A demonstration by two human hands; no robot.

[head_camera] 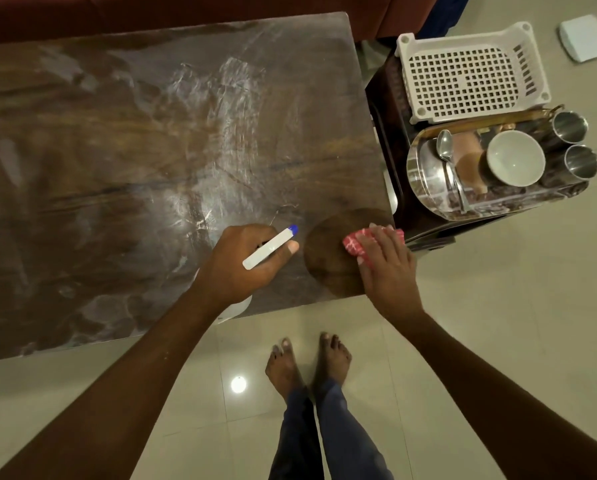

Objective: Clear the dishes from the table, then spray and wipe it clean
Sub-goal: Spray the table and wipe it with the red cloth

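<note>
Fingers of the left hand [245, 258] were curled round the head of a white plastic spray bottle with a blue nozzle tip [271, 249], index finger lying along it. The nozzle pointed toward the table's near right corner, and the bottle's pale body showed below the wrist. Fingers of the right hand [385, 268] lay straight and flat, pressing a folded red-and-white patterned cloth [352, 245] onto that corner. Both hands were over the dark, glossy wooden table [117, 150], whose top bore whitish smeared streaks. A round darker patch lay between nozzle and cloth.

Just right of the table stood a dark low stand [390, 109]. It carried a white perforated plastic basket [463, 74] at the far end. At the near end was a polished steel tray [425, 188] holding a steel spoon [446, 150], a white ceramic bowl [515, 157] and two steel tumblers [569, 126].

A maroon sofa [186, 8] ran behind the table. A white box-like object [584, 38] lay on the pale tiled floor [498, 306], and bare feet [307, 362] stood near the table's edge.
</note>
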